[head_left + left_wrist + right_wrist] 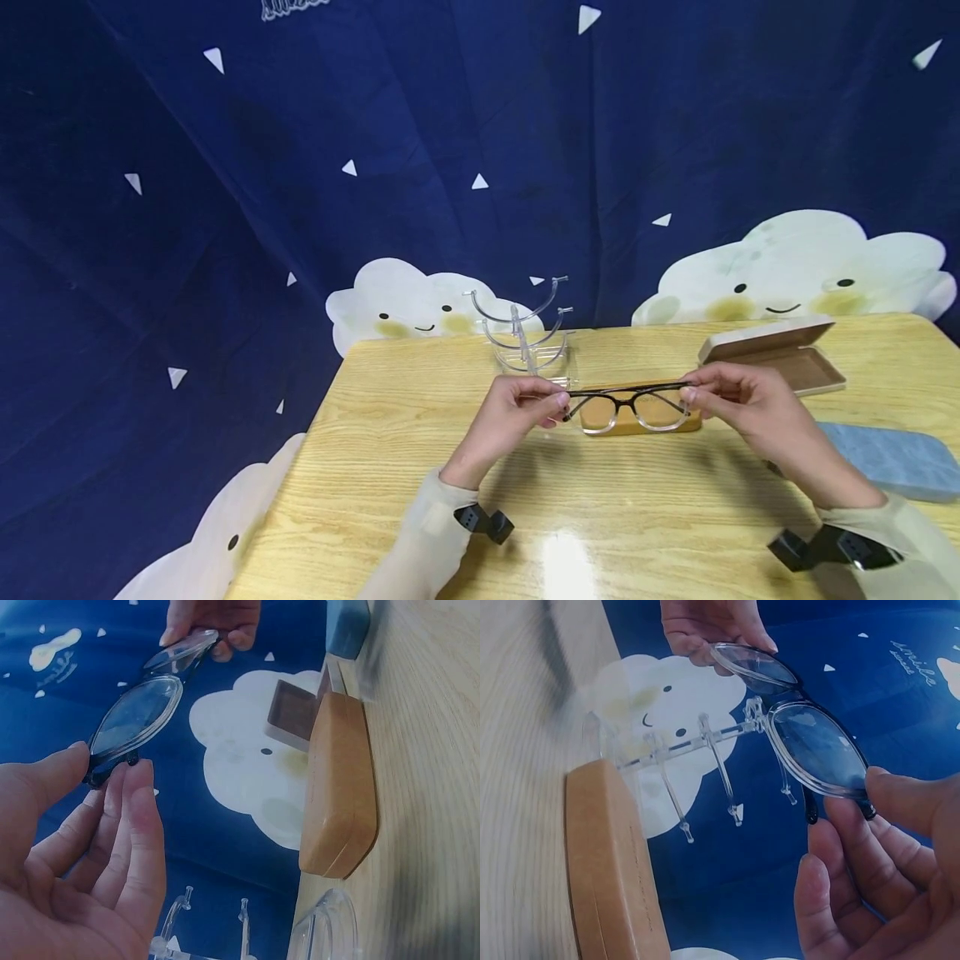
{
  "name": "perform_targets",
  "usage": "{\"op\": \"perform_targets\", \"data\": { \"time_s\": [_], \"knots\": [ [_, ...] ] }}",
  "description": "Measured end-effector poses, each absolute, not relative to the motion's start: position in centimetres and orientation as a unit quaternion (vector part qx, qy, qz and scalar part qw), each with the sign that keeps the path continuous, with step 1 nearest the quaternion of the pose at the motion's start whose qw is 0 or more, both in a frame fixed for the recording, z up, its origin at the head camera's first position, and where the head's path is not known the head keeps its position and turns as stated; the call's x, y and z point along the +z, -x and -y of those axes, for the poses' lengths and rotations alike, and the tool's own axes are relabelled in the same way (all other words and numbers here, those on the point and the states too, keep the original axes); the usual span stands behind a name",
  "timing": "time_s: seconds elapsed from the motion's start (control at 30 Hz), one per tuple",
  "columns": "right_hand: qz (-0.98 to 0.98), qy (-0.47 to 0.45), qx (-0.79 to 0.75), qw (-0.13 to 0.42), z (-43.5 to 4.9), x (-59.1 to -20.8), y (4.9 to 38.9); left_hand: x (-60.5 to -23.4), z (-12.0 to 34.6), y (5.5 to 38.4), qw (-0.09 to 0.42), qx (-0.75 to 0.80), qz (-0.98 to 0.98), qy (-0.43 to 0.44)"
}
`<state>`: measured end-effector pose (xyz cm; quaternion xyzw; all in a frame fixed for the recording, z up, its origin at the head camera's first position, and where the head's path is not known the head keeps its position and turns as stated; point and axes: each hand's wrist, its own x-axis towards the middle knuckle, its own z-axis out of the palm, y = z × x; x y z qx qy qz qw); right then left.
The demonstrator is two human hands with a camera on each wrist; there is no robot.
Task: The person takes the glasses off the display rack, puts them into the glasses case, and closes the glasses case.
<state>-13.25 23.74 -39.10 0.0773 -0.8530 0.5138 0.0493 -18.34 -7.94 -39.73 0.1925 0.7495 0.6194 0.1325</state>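
Note:
A pair of eyeglasses [625, 403] with a black upper rim and clear lower rims is held up between both hands. My left hand [519, 415] pinches one outer end of the frame between thumb and fingers. At the other end, my right hand [757, 408] grips the opposite corner the same way. The temples look folded behind the lenses, as the wrist views show. Behind and below the glasses lies a closed tan glasses case [341, 787], partly seen through the lenses in the head view.
A clear tiered display stand [522, 337] stands at the back, left of the tan case. To the right are an open beige case [806, 371] and a blue case [892, 458]. A dark blue cloth with clouds hangs behind the wooden table [405, 400].

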Motion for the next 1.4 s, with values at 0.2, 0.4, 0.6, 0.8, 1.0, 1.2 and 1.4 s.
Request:
{"op": "perform_targets", "data": {
  "time_s": [0.2,0.4,0.6,0.8,1.0,1.2,1.4],
  "knots": [
    [0.838,-0.071,0.537,0.067,-24.5,-39.3,13.6,-39.7,7.3,18.6,0.130,0.629,-0.741,-0.195],
    [0.832,-0.048,0.547,0.080,-25.4,-39.2,13.8,-39.4,5.9,19.0,0.137,0.640,-0.728,-0.204],
    [0.801,-0.022,0.589,0.110,-27.2,-39.2,14.0,-39.2,3.0,19.4,0.133,0.658,-0.714,-0.200],
    [0.798,0.037,0.582,0.154,-29.0,-39.2,14.6,-39.5,-0.1,19.9,0.119,0.682,-0.696,-0.188],
    [0.792,0.073,0.579,0.179,-30.9,-39.6,15.4,-40.4,-3.3,20.4,0.117,0.701,-0.685,-0.162],
    [0.788,0.095,0.579,0.190,-32.6,-40.5,16.2,-41.1,-6.5,20.8,0.102,0.711,-0.688,-0.105],
    [0.810,0.121,0.543,0.185,-33.9,-41.5,16.5,-42.0,-9.6,20.6,0.081,0.715,-0.693,-0.051]
  ]
}}
